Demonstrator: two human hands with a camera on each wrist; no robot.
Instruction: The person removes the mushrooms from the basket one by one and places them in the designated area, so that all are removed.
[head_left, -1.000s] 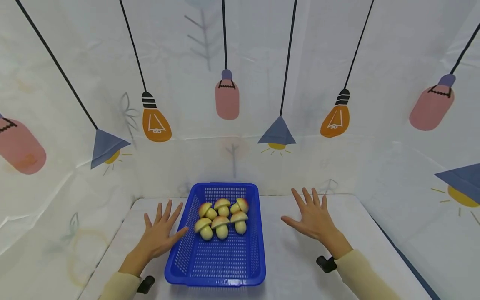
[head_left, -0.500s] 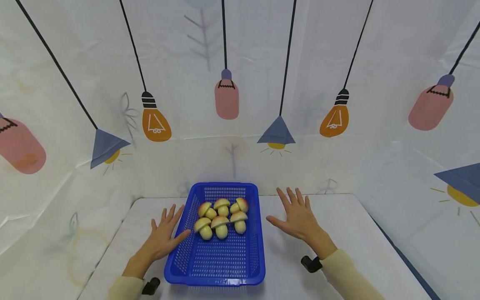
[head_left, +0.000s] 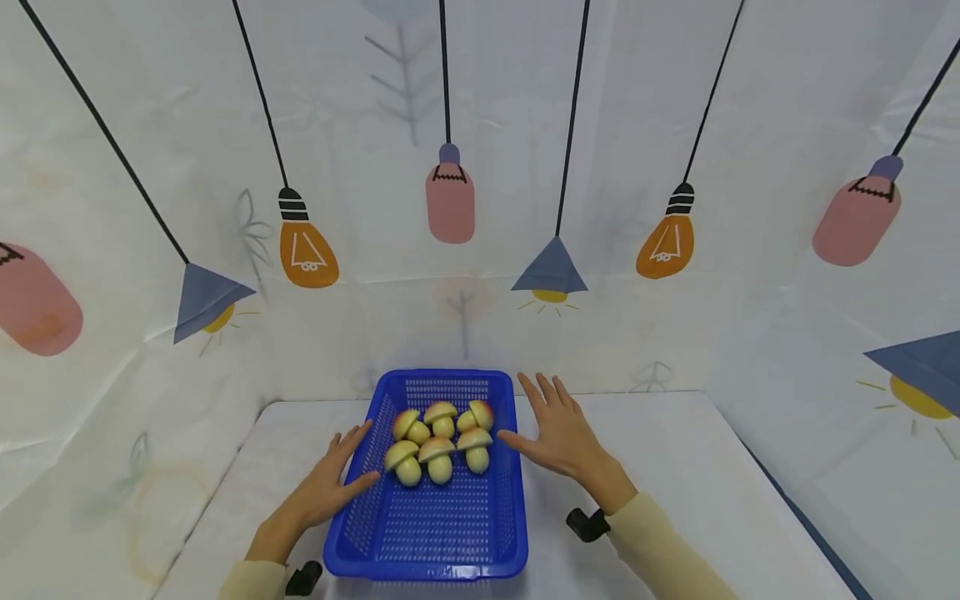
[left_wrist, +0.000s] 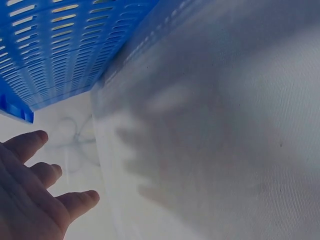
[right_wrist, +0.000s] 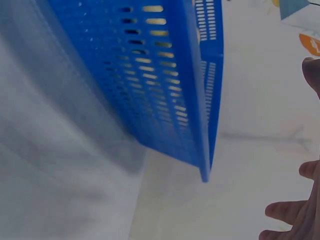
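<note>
A blue perforated plastic basket (head_left: pixel 427 533) stands on the white table and holds several toy mushrooms (head_left: pixel 439 460) in two rows toward its far half. They have pale stems and yellow caps tinged with red. Beside the basket's left wall is my left hand (head_left: pixel 324 485), its fingers extended and its thumb overlapping the rim in the head view. My right hand (head_left: pixel 562 435) hovers at the right wall with spread fingers, the thumb tip over the rim. Both wrist views show the basket's slotted side, (left_wrist: pixel 60 50) with the fingers apart from it. Neither hand holds anything.
A white sheet (head_left: pixel 465 333) printed with hanging lamps and bulbs forms the back and sides around the table (head_left: pixel 637 458). The basket's far end is near that back sheet. Each wrist carries a small black device (head_left: pixel 587 525).
My right hand has moved left, from well apart to the basket's right rim. The left hand has shifted slightly right and lower, toward the left rim. The basket and mushrooms stay in place.
</note>
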